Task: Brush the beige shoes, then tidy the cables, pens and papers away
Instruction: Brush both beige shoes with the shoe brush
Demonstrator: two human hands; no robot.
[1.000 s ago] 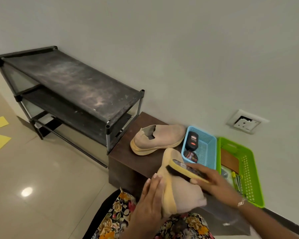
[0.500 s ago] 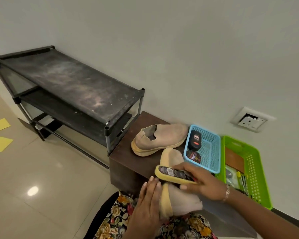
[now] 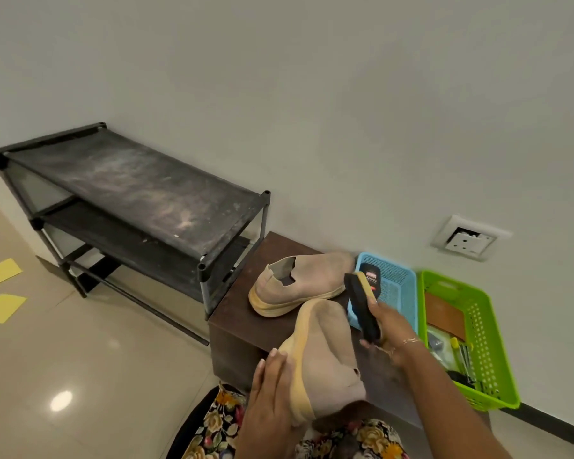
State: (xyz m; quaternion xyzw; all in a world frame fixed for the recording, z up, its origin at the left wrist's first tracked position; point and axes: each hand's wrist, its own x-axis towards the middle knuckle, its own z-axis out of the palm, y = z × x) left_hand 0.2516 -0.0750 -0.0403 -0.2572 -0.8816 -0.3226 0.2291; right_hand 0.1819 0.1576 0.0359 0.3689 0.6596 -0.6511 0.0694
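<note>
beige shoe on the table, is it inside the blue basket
No, the beige shoe lies on the brown table, beside the blue basket and outside it.

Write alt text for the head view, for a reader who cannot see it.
A person's right hand grips a brush beside a beige shoe, which the left hand supports with flat fingers against the sole. The second beige shoe lies on a brown table beside a blue basket and a green basket; a black shoe rack stands at left.
</note>
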